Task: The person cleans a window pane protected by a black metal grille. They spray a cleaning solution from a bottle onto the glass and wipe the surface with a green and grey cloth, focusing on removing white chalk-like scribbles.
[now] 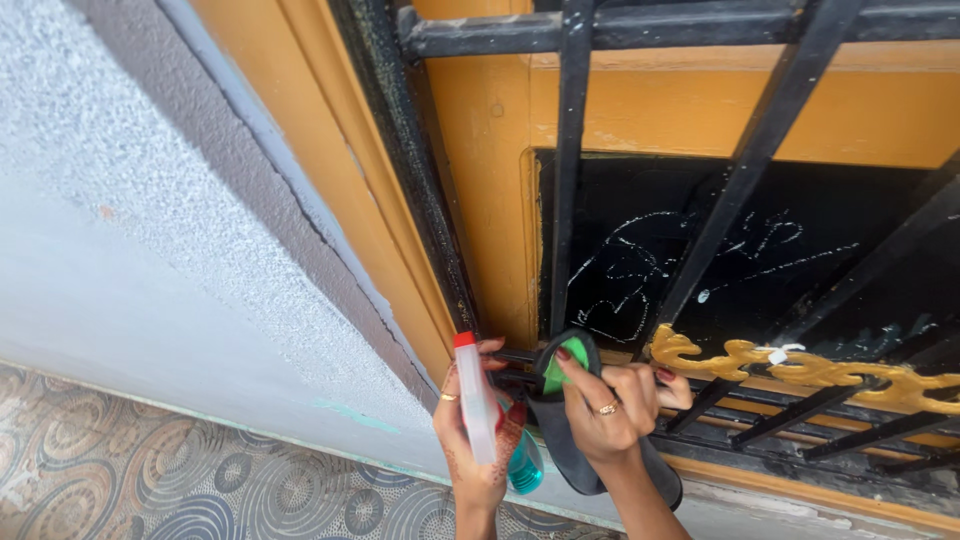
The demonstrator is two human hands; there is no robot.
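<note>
Low at the black window grille [600,130], the right hand [600,405] pressed one dark cloth [570,420] against a bar, its grip clamped on it. The left hand [470,440] gripped one spray bottle [478,410]. Two hands crowded near the yellow frame [480,150]; open wall [150,250] lay left.

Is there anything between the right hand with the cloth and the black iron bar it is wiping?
Nothing visible stands between them. The right hand presses the green and black cloth directly against the black iron grille bar.
</note>
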